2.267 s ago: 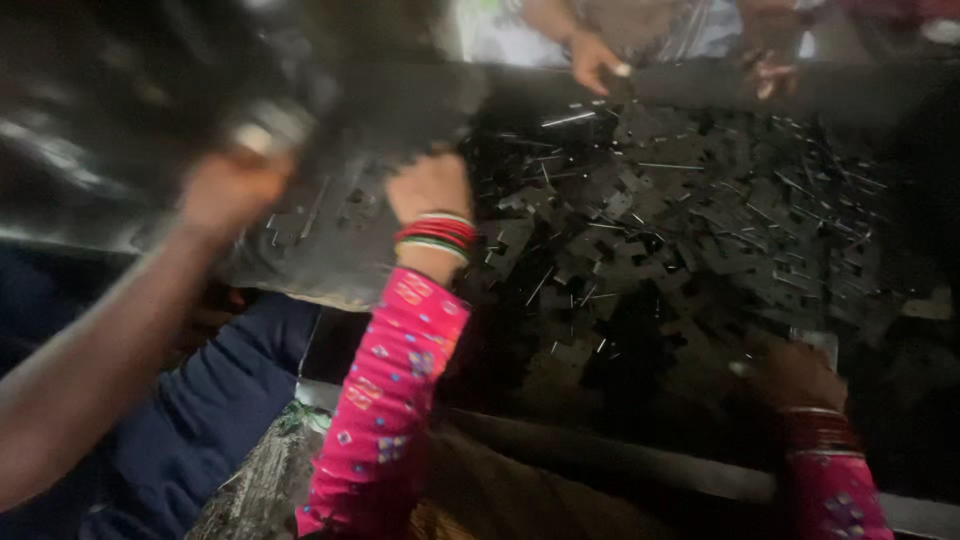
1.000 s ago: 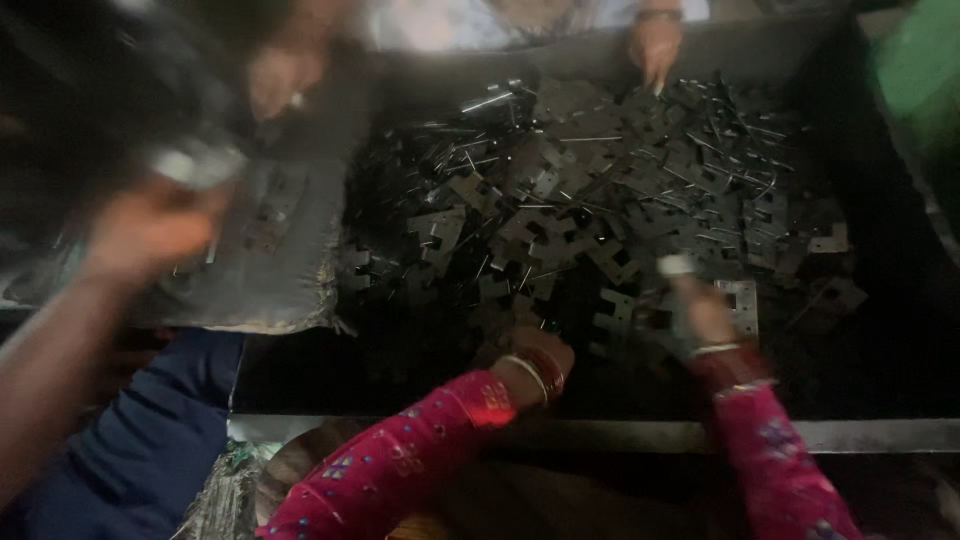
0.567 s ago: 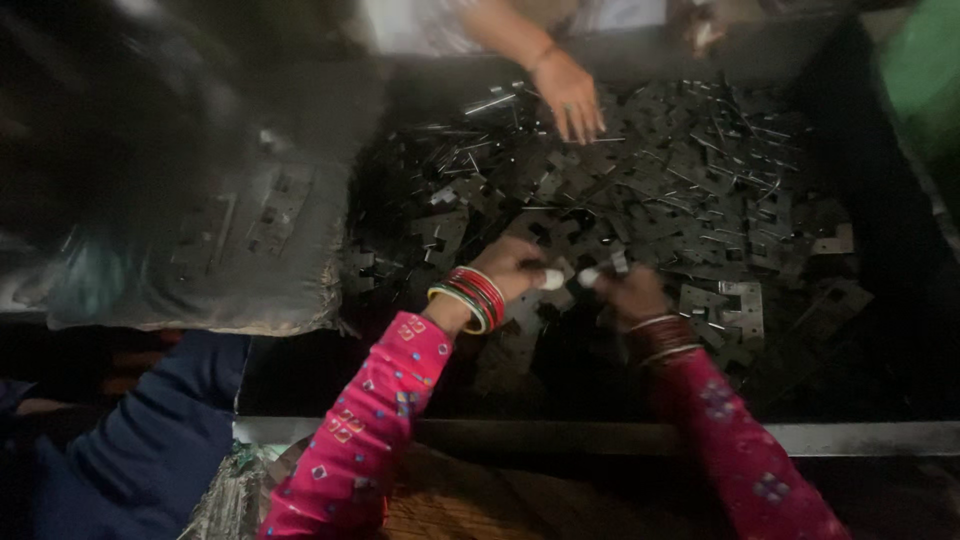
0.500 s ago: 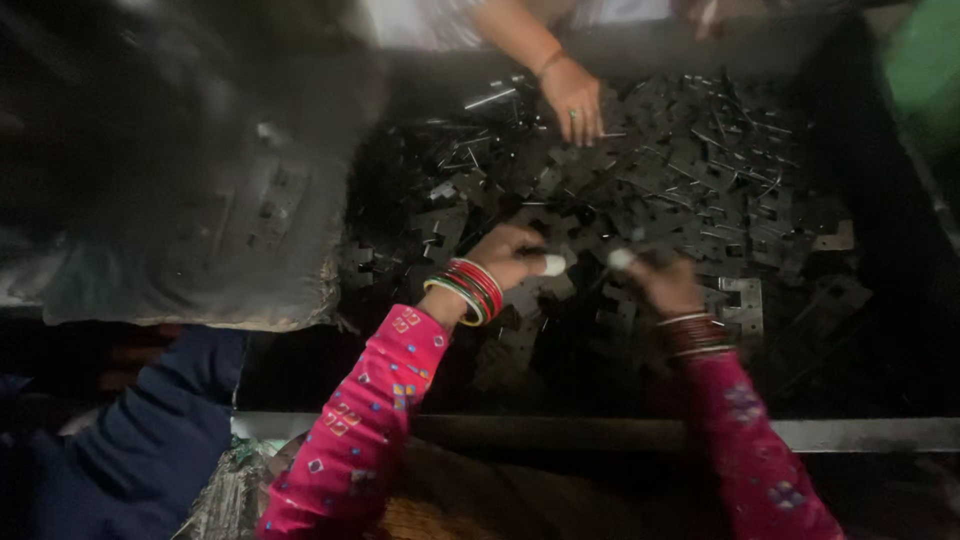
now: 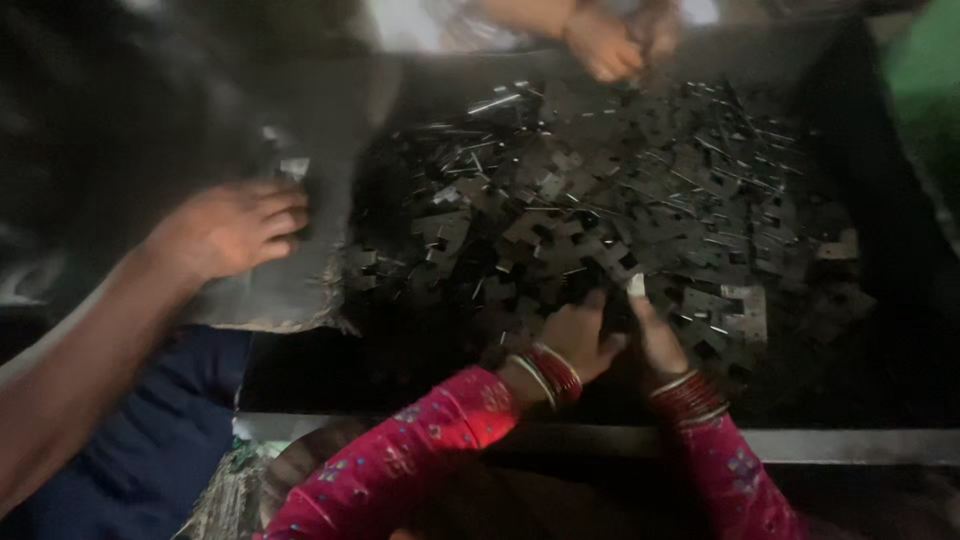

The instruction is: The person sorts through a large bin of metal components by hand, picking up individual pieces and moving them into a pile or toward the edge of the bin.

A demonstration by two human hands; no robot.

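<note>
1. The landmark is the large dark metal tray, heaped with small flat dark metal plates with square cut-outs; everything below is placed against it.

2. The person's left hand, with red and gold bangles on a pink patterned sleeve, lies at the tray's near edge with its fingers curled down into the plates. It looks closed around a few of them, but blur hides exactly what is in the grip.

3. The person's right hand, also bangled, sits just beside the left, touching it. A pale tip shows at its raised finger, pressed onto the pile. Whether it pinches a plate cannot be told.

4. Judged from this, the step in hand is gathering or picking plates from the heap's near side, both hands working one spot together.

5. The next move would call for a firm pinch on thin, slippery, tangled pieces and a clean lift clear of the heap, with care for sharp edges.

6. Another person's bare hand rests left of the tray, on a grey sheet-like surface, fingers loosely spread; a dark blue sleeve lies below it.

7. A third person's hands work at the tray's far edge, well apart from the bangled pair.

8. A pale metal rail runs along the tray's near side, under the person's wrists.
</note>
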